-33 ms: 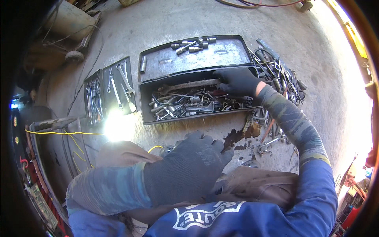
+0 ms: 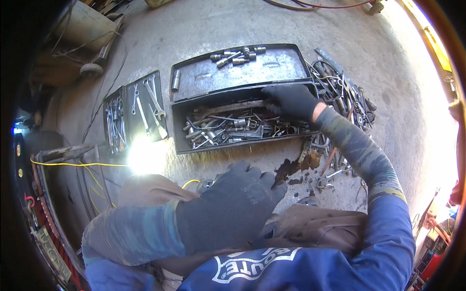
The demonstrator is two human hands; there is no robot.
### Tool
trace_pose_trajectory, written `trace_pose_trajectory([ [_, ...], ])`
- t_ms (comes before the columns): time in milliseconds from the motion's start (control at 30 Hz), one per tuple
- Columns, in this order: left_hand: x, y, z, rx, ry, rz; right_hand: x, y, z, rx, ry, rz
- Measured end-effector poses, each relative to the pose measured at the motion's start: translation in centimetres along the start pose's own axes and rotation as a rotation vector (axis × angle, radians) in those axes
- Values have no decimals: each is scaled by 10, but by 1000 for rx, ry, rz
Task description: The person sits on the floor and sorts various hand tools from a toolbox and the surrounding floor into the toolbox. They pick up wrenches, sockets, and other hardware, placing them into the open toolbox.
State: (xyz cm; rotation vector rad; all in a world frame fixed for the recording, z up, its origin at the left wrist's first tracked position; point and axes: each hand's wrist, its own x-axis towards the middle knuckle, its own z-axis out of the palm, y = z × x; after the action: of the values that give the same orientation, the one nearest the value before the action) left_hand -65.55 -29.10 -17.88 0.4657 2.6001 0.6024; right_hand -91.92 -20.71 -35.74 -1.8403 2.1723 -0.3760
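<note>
My right hand, in a dark glove, is over the right half of a black metal toolbox. Its fingers are closed round the right end of a long, dull wrench lying along the back of the box; the gripped end is hidden. Under and in front of it lies a jumble of sockets, bars and small tools. Nearer to me, my gloved left hand rests over my lap, fingers apart, holding nothing visible. Several sockets lie in the toolbox's opened lid.
Left of the toolbox, an open dark case holds combination wrenches. A bright lamp glares by my left knee, near a yellow cord. Loose tools are heaped to the right. An oily stain marks the concrete floor.
The long wrench has sunk slightly lower in the toolbox and looks darker, while my right hand has shifted a little. My left hand stays where it was.
</note>
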Motion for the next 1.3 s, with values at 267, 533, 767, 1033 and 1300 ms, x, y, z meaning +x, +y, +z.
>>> trace_pose_trajectory([
  [267, 2, -9, 7, -74, 68, 30, -1, -26, 47, -161, 141, -244],
  [533, -7, -13, 7, -52, 136, 19, 45, -15, 94, -113, -145, -120],
  [767, 7, -14, -15, -48, 107, 67, 37, -16, 73, -121, -12, -17],
  [1033, -3, -6, -46, -95, -135, -23, -76, 56, -54, 85, 343, 349],
  [1300, 7, -6, -37, -97, -72, -63, -125, 124, 3, -338, 21, 495],
])
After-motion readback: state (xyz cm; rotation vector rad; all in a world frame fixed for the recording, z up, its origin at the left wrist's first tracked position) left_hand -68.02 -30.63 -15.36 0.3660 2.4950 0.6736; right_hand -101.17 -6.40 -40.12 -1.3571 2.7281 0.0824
